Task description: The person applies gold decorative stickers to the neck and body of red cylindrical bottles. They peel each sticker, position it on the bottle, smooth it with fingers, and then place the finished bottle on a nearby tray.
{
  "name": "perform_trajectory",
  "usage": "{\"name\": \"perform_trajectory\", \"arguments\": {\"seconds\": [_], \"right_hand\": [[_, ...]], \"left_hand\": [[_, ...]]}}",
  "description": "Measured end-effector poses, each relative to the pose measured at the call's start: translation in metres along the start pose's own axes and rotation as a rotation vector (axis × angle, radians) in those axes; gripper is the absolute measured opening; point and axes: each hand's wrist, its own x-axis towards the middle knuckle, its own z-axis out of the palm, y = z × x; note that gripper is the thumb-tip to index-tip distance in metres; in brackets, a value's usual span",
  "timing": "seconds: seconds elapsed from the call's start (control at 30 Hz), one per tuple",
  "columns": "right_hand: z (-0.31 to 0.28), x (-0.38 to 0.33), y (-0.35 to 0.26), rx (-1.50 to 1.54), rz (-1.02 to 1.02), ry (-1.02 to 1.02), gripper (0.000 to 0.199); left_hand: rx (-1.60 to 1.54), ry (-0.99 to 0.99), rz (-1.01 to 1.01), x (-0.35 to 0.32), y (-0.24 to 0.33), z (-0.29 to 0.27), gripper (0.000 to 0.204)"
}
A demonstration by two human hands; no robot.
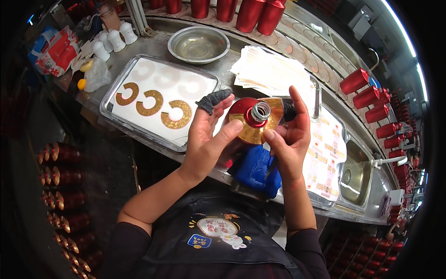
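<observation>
A shiny red bottle [247,103] with an open, threaded silvery neck [260,111] is between my hands, its mouth tilted toward me. Around its shoulder curves a gold C-shaped decal [251,135], whose right part stands out near my right fingers. My left hand [207,137] presses the decal with its thumb, its other fingers extended beside the bottle. On the near right, the thumb of my right hand [290,144] is on the decal's edge, with the index finger pointing up. Dark wraps cover fingertips on both hands. A blue cloth-covered support [257,171] is below the bottle.
To the left, a metal tray [108,108] bears a white sheet with several gold C-shaped decals [176,115]. Behind it sits a metal bowl [199,45]. Stacked papers [269,69], a decal sheet [325,156] and a sink [355,173] lie rightward. Red bottles [200,8] line the conveyor beyond.
</observation>
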Motion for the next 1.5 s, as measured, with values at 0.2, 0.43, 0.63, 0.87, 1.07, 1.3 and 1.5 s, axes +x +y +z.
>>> {"name": "perform_trajectory", "arguments": {"seconds": [0.2,0.43,0.63,0.87,1.07,1.3,1.5], "right_hand": [[-0.0003,0.0074,-0.0007,0.011,0.040,-0.012,0.086],[0.0002,0.0035,-0.0001,-0.002,0.054,-0.020,0.086],[-0.0016,0.0033,-0.0005,-0.041,0.031,-0.019,0.085],[-0.0011,0.0030,-0.0002,0.079,0.061,-0.012,0.080],[-0.0005,0.0058,0.0020,0.025,0.057,-0.013,0.077],[-0.0017,0.0058,0.0017,0.032,0.070,-0.006,0.078],[-0.0076,0.0056,0.0038,-0.078,0.020,-0.082,0.087]], "left_hand": [[0.011,-0.059,-0.016,0.0045,-0.0014,-0.0030,0.050],[0.012,-0.083,-0.012,0.0054,-0.0003,-0.0053,0.050],[0.024,-0.091,0.017,0.0073,-0.0018,-0.0035,0.049],[0.012,-0.093,-0.008,0.0063,-0.0004,-0.0038,0.049],[0.036,-0.105,0.018,0.0067,-0.0039,-0.0036,0.053],[0.031,-0.114,0.012,0.0082,-0.0026,-0.0036,0.055],[0.074,-0.109,0.040,0.0069,-0.0020,0.0003,0.057]]}}
